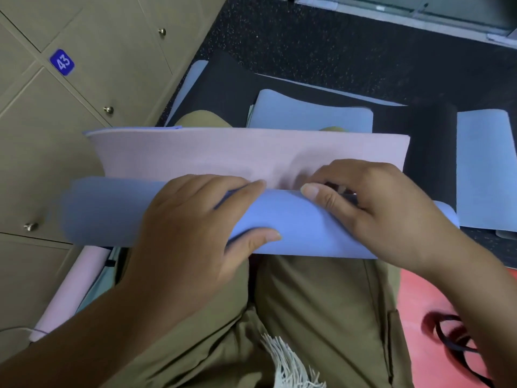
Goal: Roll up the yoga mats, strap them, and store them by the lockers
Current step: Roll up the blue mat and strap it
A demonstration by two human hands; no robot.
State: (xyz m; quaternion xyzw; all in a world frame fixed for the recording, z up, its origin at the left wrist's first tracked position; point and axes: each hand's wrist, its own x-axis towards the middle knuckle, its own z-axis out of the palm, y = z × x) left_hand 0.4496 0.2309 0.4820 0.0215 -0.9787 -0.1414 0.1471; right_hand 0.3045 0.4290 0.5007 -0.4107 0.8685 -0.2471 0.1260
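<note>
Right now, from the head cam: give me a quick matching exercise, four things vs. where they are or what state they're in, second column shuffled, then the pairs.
Things:
1. mat roll
2. locker tag 43
3. black straps
4. rolled pink mat

Place or state:
A. lying on the red floor, lower right
B. on the floor beside the lockers, lower left
C. on a beige locker door, upper left
D. under both hands, over the lap

Pairs: 1-D, 2-C, 3-A, 4-B

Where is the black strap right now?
In the head view the strap lies loose on the red floor at lower right, beside the person's right leg, apart from both hands, which are up on the mat roll.
</note>
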